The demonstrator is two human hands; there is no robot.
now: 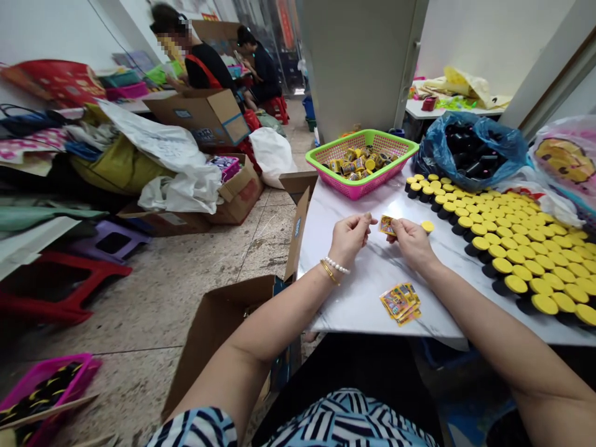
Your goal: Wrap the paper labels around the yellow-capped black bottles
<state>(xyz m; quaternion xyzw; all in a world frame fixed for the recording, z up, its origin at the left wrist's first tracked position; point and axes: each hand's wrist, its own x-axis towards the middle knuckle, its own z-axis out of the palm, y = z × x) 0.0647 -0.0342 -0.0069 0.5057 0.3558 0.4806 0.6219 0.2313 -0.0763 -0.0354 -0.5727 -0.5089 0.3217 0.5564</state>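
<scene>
My right hand (pixel 410 243) pinches a small printed yellow card (pixel 386 225) by its right edge, above a white marble table top (pixel 367 292). My left hand (pixel 350 239) sits just left of the card, its fingertips closed together and apparently not touching it. A loose yellow lid (pixel 427 226) lies just beyond my right hand. Nearer me lies a small pile of similar printed cards (pixel 400 304). Along the right side stand many black containers with yellow lids (pixel 514 267) in tight rows.
A green and pink basket (pixel 361 162) of small yellow-and-gold packets and a blue plastic bag (pixel 470 152) of black containers stand at the table's far end. An open cardboard box (pixel 223 323) lies below the left edge. Two seated co-workers (pixel 205 62) are in the back.
</scene>
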